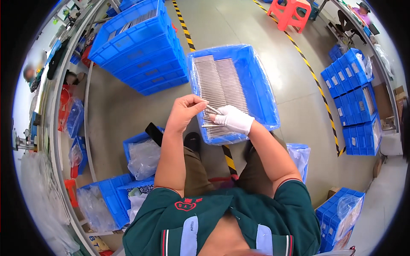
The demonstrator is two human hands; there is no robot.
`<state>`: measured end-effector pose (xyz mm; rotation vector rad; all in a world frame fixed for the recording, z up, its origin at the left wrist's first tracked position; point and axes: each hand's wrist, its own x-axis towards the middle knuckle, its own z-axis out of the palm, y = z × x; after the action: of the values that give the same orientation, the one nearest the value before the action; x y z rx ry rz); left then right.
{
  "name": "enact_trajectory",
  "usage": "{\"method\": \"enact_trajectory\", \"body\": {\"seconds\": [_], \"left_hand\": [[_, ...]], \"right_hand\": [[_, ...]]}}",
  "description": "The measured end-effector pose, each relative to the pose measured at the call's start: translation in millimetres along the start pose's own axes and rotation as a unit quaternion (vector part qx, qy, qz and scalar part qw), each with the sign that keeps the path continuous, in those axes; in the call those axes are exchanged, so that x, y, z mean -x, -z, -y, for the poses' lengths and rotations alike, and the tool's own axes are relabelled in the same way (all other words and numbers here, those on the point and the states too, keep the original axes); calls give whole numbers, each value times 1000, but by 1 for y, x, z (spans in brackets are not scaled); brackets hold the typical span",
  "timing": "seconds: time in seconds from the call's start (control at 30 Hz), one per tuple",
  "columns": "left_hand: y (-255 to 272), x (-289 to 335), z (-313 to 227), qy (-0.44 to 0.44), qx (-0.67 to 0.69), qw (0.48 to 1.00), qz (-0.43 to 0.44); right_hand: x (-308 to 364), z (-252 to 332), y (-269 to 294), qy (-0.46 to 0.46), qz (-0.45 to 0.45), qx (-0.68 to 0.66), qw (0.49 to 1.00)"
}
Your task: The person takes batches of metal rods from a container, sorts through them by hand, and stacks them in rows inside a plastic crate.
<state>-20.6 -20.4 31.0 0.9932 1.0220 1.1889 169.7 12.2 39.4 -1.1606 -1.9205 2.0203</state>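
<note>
In front of me stands a blue plastic crate (256,81) lined with clear film. Two rows of thin metal rods (220,81) lie packed side by side in its left part. My bare left hand (186,112) pinches the end of a short metal rod (212,109) above the near end of the rows. My right hand (232,119), in a white glove that leaves fingertips bare, is closed on the other end of that rod. Several loose rods (209,125) stick out under the right hand; whether it grips them too is hard to make out.
Tall stacked blue crates (145,55) hold more rods at the far left. Crates with plastic bags (145,155) sit by my left leg. More crates (352,98) stack at right. A red stool (291,15) stands far back. Striped tape (314,66) marks the floor.
</note>
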Motion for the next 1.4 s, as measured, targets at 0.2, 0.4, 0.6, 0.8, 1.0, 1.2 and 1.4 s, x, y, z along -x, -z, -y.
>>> {"method": "enact_trajectory", "body": {"seconds": [0.2, 0.4, 0.6, 0.8, 1.0, 1.2, 1.4], "left_hand": [[0, -7, 5, -25, -27, 999, 18], [-17, -30, 10, -14, 25, 999, -34], [-31, -39, -2, -69, 11, 997, -15], [-15, -26, 1, -82, 70, 986, -125], [-16, -28, 3, -69, 62, 987, -129], [-15, -28, 3, -64, 46, 987, -139], [-18, -30, 6, -51, 48, 990, -124]], "right_hand": [[-1, -5, 3, 49, -25, 15, 998], [-1, 8, 24, 29, -51, -27, 998], [16, 14, 58, 14, -53, 45, 997], [21, -36, 90, -91, -82, 113, 986], [1, -83, 103, -191, -21, 264, 945], [-13, -85, 86, -187, 127, 322, 919], [-23, -74, 56, -158, 154, 462, 859]]}}
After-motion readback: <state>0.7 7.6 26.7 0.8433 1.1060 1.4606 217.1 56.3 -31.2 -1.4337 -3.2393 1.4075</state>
